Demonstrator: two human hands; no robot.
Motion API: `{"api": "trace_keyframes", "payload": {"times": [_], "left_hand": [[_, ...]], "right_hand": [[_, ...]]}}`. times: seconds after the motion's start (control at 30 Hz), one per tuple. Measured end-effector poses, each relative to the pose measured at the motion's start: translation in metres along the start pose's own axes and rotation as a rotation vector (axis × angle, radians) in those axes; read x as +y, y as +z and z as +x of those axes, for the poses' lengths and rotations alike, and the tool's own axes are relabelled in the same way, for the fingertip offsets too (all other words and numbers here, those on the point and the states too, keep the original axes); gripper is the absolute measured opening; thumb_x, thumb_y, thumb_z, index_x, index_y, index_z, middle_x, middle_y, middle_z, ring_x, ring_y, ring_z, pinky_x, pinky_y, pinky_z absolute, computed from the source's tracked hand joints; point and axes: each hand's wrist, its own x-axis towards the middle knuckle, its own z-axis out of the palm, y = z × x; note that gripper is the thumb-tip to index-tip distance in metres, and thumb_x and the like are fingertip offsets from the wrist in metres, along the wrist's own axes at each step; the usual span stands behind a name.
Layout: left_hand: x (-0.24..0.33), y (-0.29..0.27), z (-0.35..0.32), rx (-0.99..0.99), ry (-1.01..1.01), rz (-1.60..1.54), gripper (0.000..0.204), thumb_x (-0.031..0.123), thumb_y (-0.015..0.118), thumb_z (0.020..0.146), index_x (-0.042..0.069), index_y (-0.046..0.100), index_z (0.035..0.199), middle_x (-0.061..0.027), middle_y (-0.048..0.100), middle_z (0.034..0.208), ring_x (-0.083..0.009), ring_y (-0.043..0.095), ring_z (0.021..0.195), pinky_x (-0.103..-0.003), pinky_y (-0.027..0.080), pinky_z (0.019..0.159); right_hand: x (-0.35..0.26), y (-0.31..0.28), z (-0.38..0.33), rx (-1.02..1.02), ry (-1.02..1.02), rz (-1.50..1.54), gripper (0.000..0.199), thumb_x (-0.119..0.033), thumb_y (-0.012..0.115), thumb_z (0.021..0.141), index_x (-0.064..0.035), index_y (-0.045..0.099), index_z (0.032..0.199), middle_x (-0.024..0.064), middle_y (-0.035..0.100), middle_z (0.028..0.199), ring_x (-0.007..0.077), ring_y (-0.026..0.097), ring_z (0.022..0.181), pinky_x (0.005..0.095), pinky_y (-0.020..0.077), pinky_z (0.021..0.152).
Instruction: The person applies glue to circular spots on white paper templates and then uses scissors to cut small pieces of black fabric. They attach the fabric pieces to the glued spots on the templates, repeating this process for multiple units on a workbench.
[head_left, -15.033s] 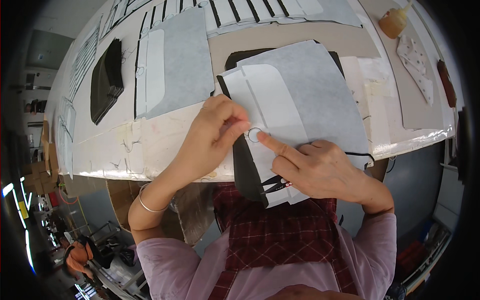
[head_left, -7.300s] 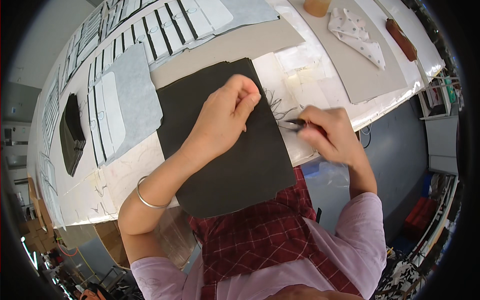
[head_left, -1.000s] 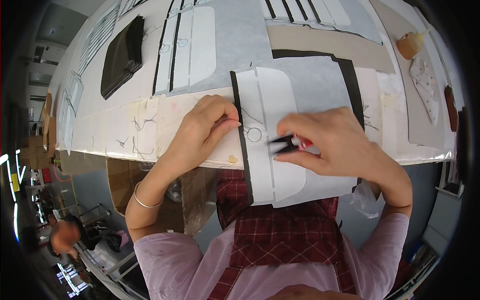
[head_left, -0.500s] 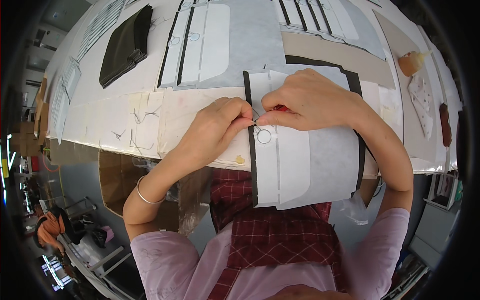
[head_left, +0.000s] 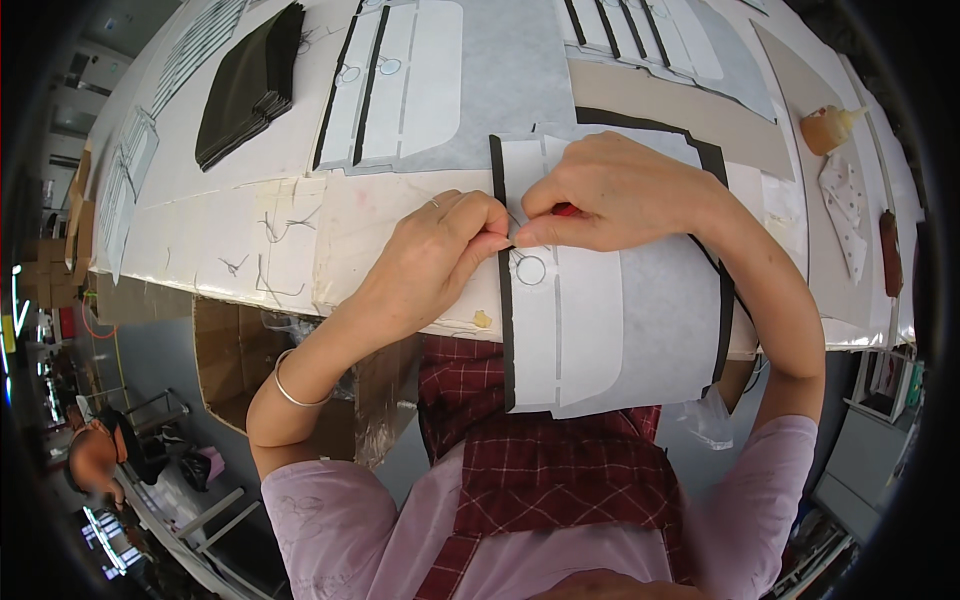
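Note:
Both my hands meet at the black left edge of a pale grey-white fabric panel (head_left: 660,330), which hangs partly over the table's front edge. The thumb and forefinger of my left hand (head_left: 445,245) are pinched on dark thread (head_left: 516,222) at that edge. My right hand (head_left: 615,190) is closed with its fingertips against the left ones. A small red object (head_left: 566,210) shows inside the right hand; its kind is hidden by the fingers. Just below the fingertips, a thin dark ring outline (head_left: 530,268) lies on the panel.
More pale panels with black strips (head_left: 420,90) lie at the back. A stack of black pieces (head_left: 250,85) sits at the left, with loose thread ends (head_left: 285,225) nearer. At the right are an amber bottle (head_left: 825,130), a dotted cloth (head_left: 843,215) and a dark red-brown handle (head_left: 890,250). Cardboard boxes (head_left: 225,360) stand below.
My hands keep the same pinch at the panel's edge and have barely moved. The view has shifted slightly. At the far left, a person in the background has changed posture.

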Motion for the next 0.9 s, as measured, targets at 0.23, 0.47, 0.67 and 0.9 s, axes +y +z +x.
{"api": "trace_keyframes", "payload": {"times": [0.23,0.47,0.67,0.9], "left_hand": [[0.0007,0.0005,-0.0015,0.007,-0.041,-0.023,0.011,0.005,0.067,0.094,0.001,0.057,0.099,-0.0103,0.06,0.086,-0.0241,0.058,0.076,-0.033,0.048,0.07],[-0.0004,0.0012,-0.0013,0.008,-0.041,-0.02,0.011,0.005,0.066,0.095,0.0,0.057,0.099,-0.0097,0.06,0.085,-0.0227,0.058,0.074,-0.032,0.048,0.07],[-0.0009,0.0004,-0.0021,0.004,-0.064,-0.061,0.01,0.005,0.065,0.096,0.001,0.056,0.099,-0.0088,0.059,0.084,-0.0206,0.057,0.074,-0.031,0.047,0.07],[-0.0003,-0.0002,-0.0021,0.003,-0.067,-0.059,0.01,0.005,0.064,0.097,0.0,0.056,0.099,-0.009,0.059,0.085,-0.0207,0.057,0.075,-0.03,0.047,0.07]], "right_hand": [[0.0031,-0.002,0.0013,-0.05,0.019,0.039,0.051,-0.038,0.063,0.097,-0.0038,0.049,0.062,0.0104,0.037,0.05,0.028,0.037,0.048,0.0401,0.0316,0.05],[0.0084,-0.0008,0.0036,-0.074,0.028,0.09,0.051,-0.037,0.063,0.097,-0.0029,0.047,0.062,0.0108,0.036,0.051,0.0271,0.035,0.049,0.04,0.0313,0.051],[0.0089,-0.0019,0.0045,-0.088,0.024,0.133,0.051,-0.036,0.063,0.098,-0.0032,0.047,0.062,0.0089,0.034,0.051,0.0238,0.034,0.049,0.0389,0.0306,0.051],[0.0113,-0.0045,0.0085,-0.15,0.041,0.149,0.053,-0.037,0.061,0.099,-0.0026,0.048,0.061,0.007,0.034,0.051,0.0203,0.033,0.048,0.0379,0.03,0.05]]}}
